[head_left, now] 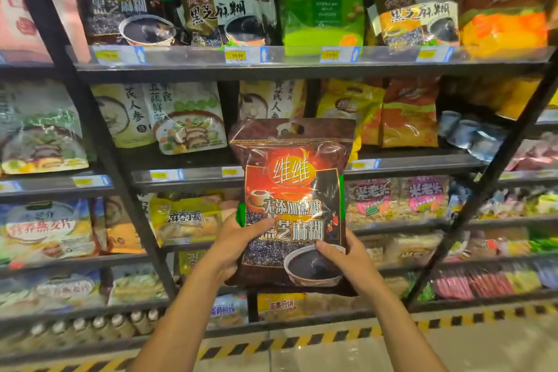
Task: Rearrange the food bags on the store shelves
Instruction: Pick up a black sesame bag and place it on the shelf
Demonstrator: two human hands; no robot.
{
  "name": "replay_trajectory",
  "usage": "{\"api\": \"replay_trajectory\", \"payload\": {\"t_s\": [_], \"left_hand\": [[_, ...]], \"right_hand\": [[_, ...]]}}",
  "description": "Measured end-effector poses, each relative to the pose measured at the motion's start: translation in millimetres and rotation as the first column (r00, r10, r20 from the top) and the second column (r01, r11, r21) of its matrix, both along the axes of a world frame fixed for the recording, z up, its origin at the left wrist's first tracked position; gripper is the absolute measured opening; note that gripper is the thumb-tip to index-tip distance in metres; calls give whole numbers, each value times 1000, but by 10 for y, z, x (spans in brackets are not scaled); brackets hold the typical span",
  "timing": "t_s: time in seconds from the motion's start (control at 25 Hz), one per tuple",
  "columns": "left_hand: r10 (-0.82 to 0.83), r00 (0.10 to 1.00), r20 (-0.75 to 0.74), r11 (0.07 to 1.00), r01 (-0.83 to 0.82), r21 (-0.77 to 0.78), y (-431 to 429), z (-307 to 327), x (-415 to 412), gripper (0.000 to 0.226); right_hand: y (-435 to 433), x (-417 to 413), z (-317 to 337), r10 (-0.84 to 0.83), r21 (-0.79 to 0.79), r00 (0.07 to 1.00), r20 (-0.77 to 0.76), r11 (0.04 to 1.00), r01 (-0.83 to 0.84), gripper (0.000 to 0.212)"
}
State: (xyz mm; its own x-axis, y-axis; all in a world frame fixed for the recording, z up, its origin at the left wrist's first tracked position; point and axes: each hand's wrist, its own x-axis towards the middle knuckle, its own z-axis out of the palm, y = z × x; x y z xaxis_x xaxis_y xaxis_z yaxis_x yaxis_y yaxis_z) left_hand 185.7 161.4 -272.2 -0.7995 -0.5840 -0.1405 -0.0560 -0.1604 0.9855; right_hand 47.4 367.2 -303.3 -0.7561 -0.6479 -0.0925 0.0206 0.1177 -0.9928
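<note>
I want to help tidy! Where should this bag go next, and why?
Probably lift the bag up and left toward the top shelf, beside the matching bag there. The left hand and right hand grip its lower part.

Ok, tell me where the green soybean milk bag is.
Head view, top shelf, just right of centre: the green soybean milk bag stands between the white-labelled sesame bag and the orange-labelled sesame bag, above the brown bag in hand.

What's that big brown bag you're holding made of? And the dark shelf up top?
The brown bag looks like glossy plastic film: light glints on it and its top crinkles. The shelf looks like dark painted metal, thin and straight-edged, but that is a guess.
</note>
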Motion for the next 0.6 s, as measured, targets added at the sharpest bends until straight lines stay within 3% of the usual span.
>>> {"api": "replay_trajectory", "payload": {"t_s": [0.16, 0.36, 0.52, 0.6], "left_hand": [[10, 1000, -28, 999, -11, -30, 129, -46, 131, 36], [62, 996, -62, 998, -63, -19, 160, -117, 267, 37], [67, 995, -78, 997, -68, -22, 80, -78, 414, 56], [91, 992, -84, 995, -94, -37, -7, -2, 494, 56]], "right_hand": [[105, 136, -143, 70, 41, 997, 30, 997, -71, 50], [101, 205, -200, 88, 29, 996, 18, 996, -89, 53], [-27, 247, -155, 150, 27, 989, -4, 988, -149, 56], [-158, 264, -96, 174, 32, 985, -23, 984, -173, 58]]}}
